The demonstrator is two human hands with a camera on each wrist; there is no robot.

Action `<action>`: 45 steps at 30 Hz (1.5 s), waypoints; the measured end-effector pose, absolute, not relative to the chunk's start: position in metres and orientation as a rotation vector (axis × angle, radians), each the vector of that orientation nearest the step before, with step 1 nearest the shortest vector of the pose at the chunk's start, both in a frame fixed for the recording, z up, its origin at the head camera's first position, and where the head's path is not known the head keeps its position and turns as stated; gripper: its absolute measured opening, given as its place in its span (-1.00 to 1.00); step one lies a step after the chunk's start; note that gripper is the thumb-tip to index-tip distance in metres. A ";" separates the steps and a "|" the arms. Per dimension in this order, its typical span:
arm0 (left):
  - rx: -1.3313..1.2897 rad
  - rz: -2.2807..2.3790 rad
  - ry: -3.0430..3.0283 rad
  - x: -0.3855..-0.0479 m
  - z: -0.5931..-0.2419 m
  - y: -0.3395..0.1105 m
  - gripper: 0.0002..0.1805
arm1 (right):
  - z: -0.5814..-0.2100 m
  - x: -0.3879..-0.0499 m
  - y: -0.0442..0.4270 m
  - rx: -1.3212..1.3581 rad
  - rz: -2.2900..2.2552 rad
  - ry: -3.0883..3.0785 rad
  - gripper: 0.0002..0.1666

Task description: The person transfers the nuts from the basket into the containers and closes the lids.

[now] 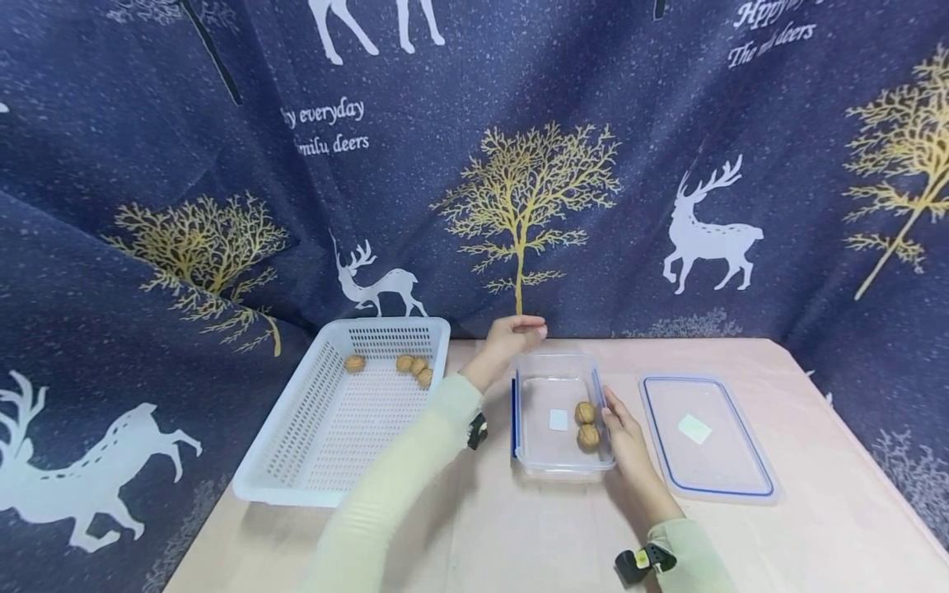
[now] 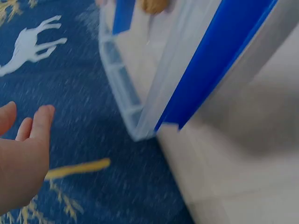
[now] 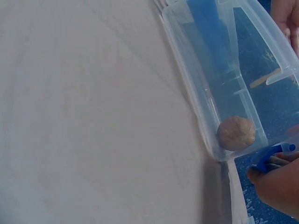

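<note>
A clear plastic food container (image 1: 544,387) with blue side latches stands lidless on the table. Two walnuts (image 1: 587,424) lie inside against its right wall, beside a small pale label. My left hand (image 1: 516,336) hovers by the container's back left corner; its fingers are loosely extended and nothing is in them, as the left wrist view also shows. At the right wall, my right hand (image 1: 628,436) grips the container by its side. In the right wrist view, those fingers curl at the blue latch (image 3: 270,158), close to one walnut (image 3: 236,133).
A white perforated basket (image 1: 278,428) on the left holds several walnuts (image 1: 355,363) near its back wall. Right of the container, its clear lid (image 1: 722,461) with a blue seal lies flat. A dark blue curtain (image 1: 460,165) with deer and trees hangs behind the table.
</note>
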State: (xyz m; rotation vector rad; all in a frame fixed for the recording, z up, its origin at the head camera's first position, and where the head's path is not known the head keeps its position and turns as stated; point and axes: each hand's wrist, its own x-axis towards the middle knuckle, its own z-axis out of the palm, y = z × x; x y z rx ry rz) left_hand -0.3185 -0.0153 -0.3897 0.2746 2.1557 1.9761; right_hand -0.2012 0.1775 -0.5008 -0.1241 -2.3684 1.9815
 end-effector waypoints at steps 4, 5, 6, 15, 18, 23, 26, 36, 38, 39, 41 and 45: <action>0.282 2.033 2.108 -0.326 -0.376 -0.033 -0.58 | -0.501 -0.202 0.178 -0.120 1.983 -2.370 -0.41; 0.276 2.057 2.093 -0.328 -0.373 -0.038 -0.58 | -0.501 -0.202 0.178 -0.120 1.989 -2.371 -0.41; 0.266 2.077 2.091 -0.330 -0.370 -0.042 -0.58 | -0.502 -0.202 0.178 -0.120 1.997 -2.369 -0.41; 0.150 2.269 2.053 -0.342 -0.357 -0.085 -0.57 | -0.502 -0.202 0.180 -0.122 1.993 -2.397 -0.40; 0.136 2.291 2.059 -0.343 -0.358 -0.101 -0.57 | -0.503 -0.201 0.180 -0.109 1.987 -2.393 -0.40; 0.097 2.311 2.085 -0.347 -0.361 -0.127 -0.57 | -0.503 -0.201 0.180 -0.102 1.981 -2.385 -0.40; 0.078 2.344 2.085 -0.349 -0.363 -0.141 -0.56 | -0.503 -0.202 0.180 -0.104 1.987 -2.377 -0.40; -0.126 2.449 2.120 -0.354 -0.381 -0.186 -0.55 | -0.502 -0.203 0.180 -0.109 2.037 -2.360 -0.39; -0.163 2.470 2.128 -0.356 -0.387 -0.194 -0.55 | -0.502 -0.203 0.180 -0.112 2.027 -2.366 -0.40; -0.179 2.475 2.135 -0.356 -0.389 -0.198 -0.54 | -0.502 -0.203 0.180 -0.115 2.024 -2.366 -0.40; -0.215 2.485 2.151 -0.357 -0.394 -0.205 -0.54 | -0.502 -0.203 0.179 -0.123 2.020 -2.366 -0.40; -0.292 2.507 2.181 -0.359 -0.402 -0.219 -0.55 | -0.502 -0.203 0.179 -0.132 2.025 -2.352 -0.40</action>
